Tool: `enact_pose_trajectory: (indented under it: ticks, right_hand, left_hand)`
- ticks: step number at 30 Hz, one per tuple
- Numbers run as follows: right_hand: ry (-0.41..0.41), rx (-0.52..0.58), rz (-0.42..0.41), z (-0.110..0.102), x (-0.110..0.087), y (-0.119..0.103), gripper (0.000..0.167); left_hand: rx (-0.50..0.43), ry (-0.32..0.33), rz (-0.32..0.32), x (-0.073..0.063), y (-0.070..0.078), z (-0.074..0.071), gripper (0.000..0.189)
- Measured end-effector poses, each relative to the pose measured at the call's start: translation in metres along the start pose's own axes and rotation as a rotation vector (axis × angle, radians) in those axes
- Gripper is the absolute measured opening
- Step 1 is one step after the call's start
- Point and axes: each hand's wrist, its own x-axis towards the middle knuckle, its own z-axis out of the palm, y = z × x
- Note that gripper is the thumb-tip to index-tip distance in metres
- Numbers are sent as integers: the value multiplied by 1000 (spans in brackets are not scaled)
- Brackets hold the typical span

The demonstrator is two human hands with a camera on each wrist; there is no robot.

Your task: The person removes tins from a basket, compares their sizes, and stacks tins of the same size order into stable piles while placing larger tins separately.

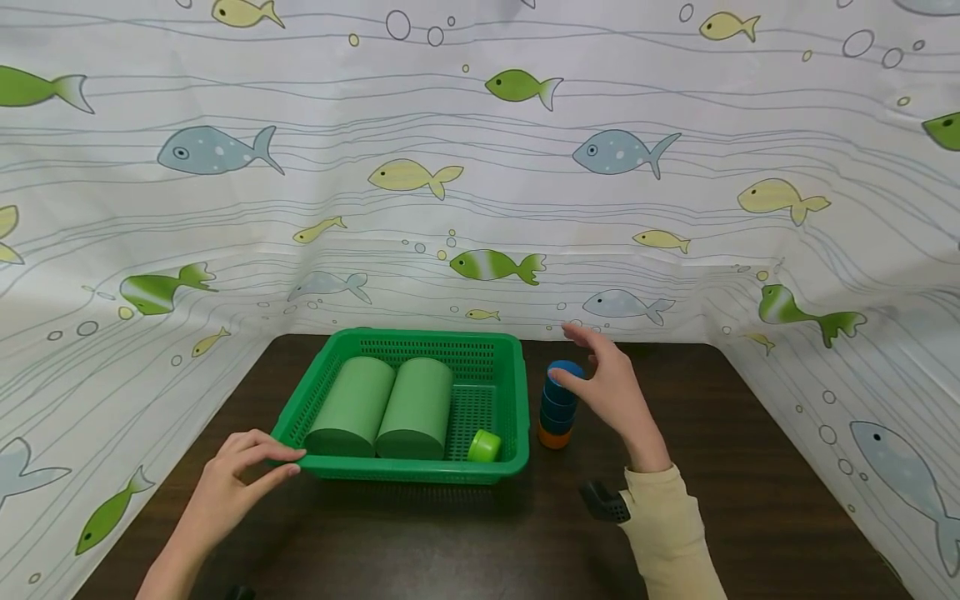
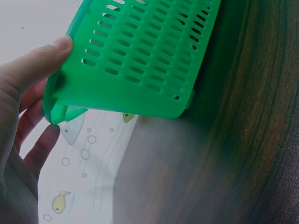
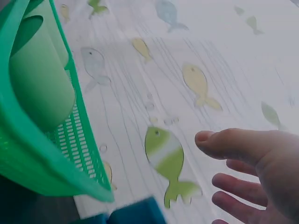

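Note:
A green plastic basket stands on the table, with two light-green cylinders lying side by side in it. Tilted in its front right corner is a small lime-green cup. My left hand pinches the basket's front left corner; in the left wrist view the thumb presses the outer wall and the fingers curl around the rim. Right of the basket rises a stack of blue cups above an orange cup. Beside the stack's top, my right hand is spread and holds nothing.
The dark wooden table is bordered at the back and both sides by a white sheet printed with fish. A black device sits at the right wrist by the cream sleeve.

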Motion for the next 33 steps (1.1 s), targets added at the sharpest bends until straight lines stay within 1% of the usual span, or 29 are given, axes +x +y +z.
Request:
enact_pose_trajectory:
  ticks: [3, 5, 7, 16, 21, 24, 26, 29, 33]
  right_hand:
    - [-36, -33, -76, 4, 13, -13, 66]
    - [-82, -69, -130, 7, 22, -22, 65]
    - [-147, -106, -173, 10, 30, -31, 64]
    - [-530, -259, -359, 20, 63, -63, 59]
    - [-764, -425, -456, 28, 75, -76, 59]
    - [-903, -514, -476, 36, 80, -80, 59]
    - [-994, -545, -472, 43, 82, -81, 60]
    - [-1108, -579, -454, 57, 83, -78, 59]
    - [-1235, -640, -421, 76, 82, -76, 59]
  left_hand:
    - [-1, -1, -3, 0, 0, 0, 40]
    - [-4, -3, -5, 1, 0, 0, 40]
    - [-6, -4, -6, 0, -1, 0, 40]
    - [-7, -3, -7, 0, -2, -2, 41]
    - [-3, -3, -3, 0, -3, -3, 41]
    - [-6, -5, -2, 0, -3, -3, 42]
    - [-11, -8, 2, 0, -4, -3, 43]
    - [-19, -7, 8, -1, -4, -2, 44]
    - [-20, -7, 13, -1, -5, -1, 44]
